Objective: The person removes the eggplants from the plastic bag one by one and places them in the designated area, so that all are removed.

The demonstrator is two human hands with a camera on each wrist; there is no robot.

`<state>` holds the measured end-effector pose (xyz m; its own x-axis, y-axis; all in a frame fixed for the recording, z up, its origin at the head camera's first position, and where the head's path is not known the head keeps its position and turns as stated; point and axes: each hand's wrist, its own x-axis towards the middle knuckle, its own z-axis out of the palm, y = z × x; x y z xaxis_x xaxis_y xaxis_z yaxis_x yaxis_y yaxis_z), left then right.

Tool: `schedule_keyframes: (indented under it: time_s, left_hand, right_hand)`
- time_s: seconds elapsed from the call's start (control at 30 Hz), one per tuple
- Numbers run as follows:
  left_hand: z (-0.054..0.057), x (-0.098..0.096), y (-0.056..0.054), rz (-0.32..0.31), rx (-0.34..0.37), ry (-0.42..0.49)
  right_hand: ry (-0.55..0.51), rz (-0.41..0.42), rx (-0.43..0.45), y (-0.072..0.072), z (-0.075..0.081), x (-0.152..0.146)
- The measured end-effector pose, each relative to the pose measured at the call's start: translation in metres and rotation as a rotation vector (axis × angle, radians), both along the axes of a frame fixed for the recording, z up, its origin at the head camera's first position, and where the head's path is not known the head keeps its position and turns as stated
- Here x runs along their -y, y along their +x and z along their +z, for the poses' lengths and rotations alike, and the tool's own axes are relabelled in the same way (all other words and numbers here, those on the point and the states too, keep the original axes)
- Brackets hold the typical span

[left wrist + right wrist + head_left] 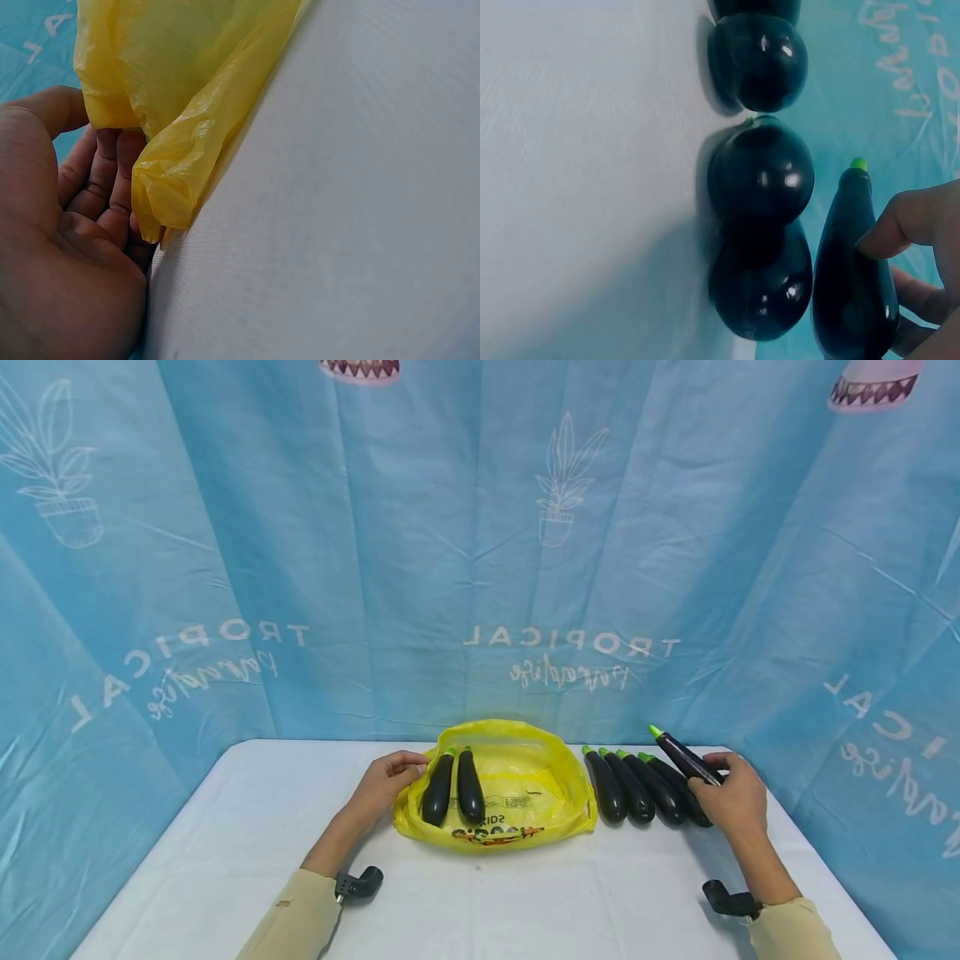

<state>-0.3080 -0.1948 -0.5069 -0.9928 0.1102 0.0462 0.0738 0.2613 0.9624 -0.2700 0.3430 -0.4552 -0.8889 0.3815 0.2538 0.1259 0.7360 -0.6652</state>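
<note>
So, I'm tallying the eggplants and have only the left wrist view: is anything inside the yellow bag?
Observer: Yes, the head view shows two eggplants lying side by side in the yellow bag.
Operator: Good. Is one being held anywhere?
Observer: Yes, the right grip holds a third eggplant, its green end pointing away from the grip.
Operator: And are any left outside the bag, besides that one?
Observer: Four more eggplants lie in a row on the white table, to the right of the bag.
</note>
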Motion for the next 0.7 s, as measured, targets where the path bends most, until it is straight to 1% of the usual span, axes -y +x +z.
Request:
schedule_keyframes:
  time_s: [0.13, 0.37, 0.7]
  left_hand:
    - [0.001, 0.0, 0.0, 0.0, 0.002, -0.003]
    - [0.002, -0.001, 0.0, -0.002, 0.001, -0.005]
    - [-0.001, 0.0, -0.001, -0.004, 0.004, 0.004]
  right_hand:
    - [-0.009, -0.023, 0.007, -0.001, -0.001, -0.005]
    - [-0.039, -0.072, 0.063, -0.004, -0.01, -0.014]
    - [-0.051, -0.066, 0.091, -0.005, -0.016, -0.022]
